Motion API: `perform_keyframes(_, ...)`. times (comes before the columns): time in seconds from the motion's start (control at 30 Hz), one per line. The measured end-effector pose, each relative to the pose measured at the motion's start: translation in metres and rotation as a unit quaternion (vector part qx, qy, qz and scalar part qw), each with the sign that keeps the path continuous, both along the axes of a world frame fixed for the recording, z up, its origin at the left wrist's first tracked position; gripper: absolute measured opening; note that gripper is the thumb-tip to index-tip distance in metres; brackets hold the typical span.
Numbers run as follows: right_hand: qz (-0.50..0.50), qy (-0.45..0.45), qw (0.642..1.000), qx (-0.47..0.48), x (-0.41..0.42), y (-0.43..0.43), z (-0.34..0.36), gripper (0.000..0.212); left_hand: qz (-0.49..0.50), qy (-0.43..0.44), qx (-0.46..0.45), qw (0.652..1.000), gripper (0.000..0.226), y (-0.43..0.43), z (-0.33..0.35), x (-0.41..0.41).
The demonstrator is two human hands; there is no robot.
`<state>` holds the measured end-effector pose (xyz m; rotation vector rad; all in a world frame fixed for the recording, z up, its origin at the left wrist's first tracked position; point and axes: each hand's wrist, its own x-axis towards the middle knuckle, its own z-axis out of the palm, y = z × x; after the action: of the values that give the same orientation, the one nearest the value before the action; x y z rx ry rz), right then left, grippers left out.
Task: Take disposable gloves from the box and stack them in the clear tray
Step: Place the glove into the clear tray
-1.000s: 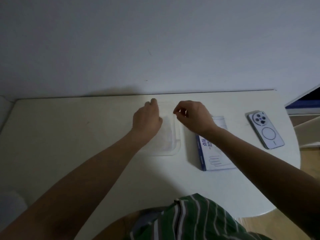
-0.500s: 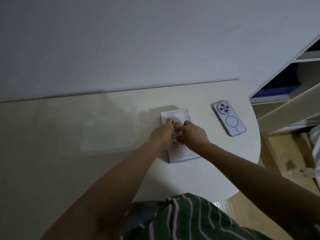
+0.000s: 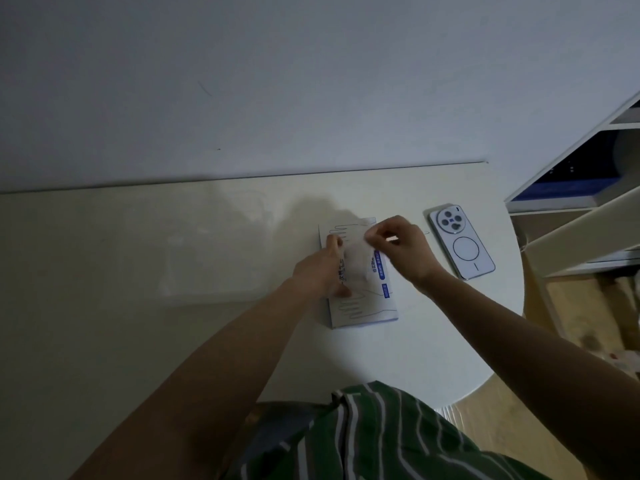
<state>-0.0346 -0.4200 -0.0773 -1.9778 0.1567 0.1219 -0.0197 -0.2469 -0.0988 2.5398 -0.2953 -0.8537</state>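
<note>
- Head view, looking down at a pale surface [image 3: 104, 306] set against a plain wall, in dim light.
- A flat glove box [image 3: 363, 306], white with blue print, is lying right of the frame's centre, its top facing up so that gloves can be drawn straight out.
- The right hand [image 3: 398, 247] is hovering over the box's upper right part, thumb and forefinger pinching the edge of a thin translucent glove [image 3: 356, 258], apparently lifting it free of the box.
- The left hand [image 3: 322, 271] is lying along the box's left side, fingers reaching onto its top. It is probably steadying the box against the pull, but I cannot tell whether it is also pinching the glove or only pressing down.
- The clear tray [image 3: 221, 294] is sitting left of the box, near it but apart, within easy reach for stacking. It is very faint, and its contents are not readable.
- A phone [image 3: 462, 242] is lying face down to the right of the box, out of the way.
- A shelf [image 3: 571, 185] is showing at the upper right, and green striped clothing [image 3: 381, 438] at the bottom edge.
</note>
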Motion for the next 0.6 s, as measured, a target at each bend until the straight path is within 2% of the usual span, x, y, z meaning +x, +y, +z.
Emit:
perform_keyframes(0.1, -0.061, -0.006, 0.993, 0.104, 0.008, -0.006, 0.011, 0.006, 0.003, -0.003, 0.007, 1.000, 0.100, -0.001, 0.000, 0.001)
perform_keyframes(0.17, -0.075, -0.014, 0.988, 0.136, 0.010, -0.005, 0.018, 0.009, -0.003, -0.001, 0.012, 1.000, 0.100, -0.001, 0.000, 0.002)
perform_keyframes(0.3, -0.094, -0.027, 0.990, 0.103, 0.010, 0.003, 0.029, 0.018, -0.004, 0.012, 0.006, 1.000, 0.104, 0.001, 0.001, 0.003)
perform_keyframes(0.4, -0.059, 0.004, 0.996, 0.071, 0.012, 0.005, 0.037, 0.022, -0.008, 0.025, -0.020, 0.999, 0.091, 0.002, 0.007, 0.008)
perform_keyframes(0.47, -0.040, 0.037, 0.998, 0.041, 0.011, 0.002, 0.037, 0.024, 0.045, 0.053, -0.086, 0.994, 0.071, 0.004, 0.014, 0.015)
perform_keyframes(0.53, -0.049, 0.064, 0.996, 0.048, 0.007, -0.001, 0.033, 0.029, 0.121, 0.091, -0.185, 0.971, 0.052, 0.007, 0.024, 0.022)
perform_keyframes(0.6, -0.051, 0.086, 0.991, 0.088, 0.004, -0.006, 0.029, 0.033, 0.188, 0.125, -0.307, 0.925, 0.057, 0.010, 0.035, 0.027)
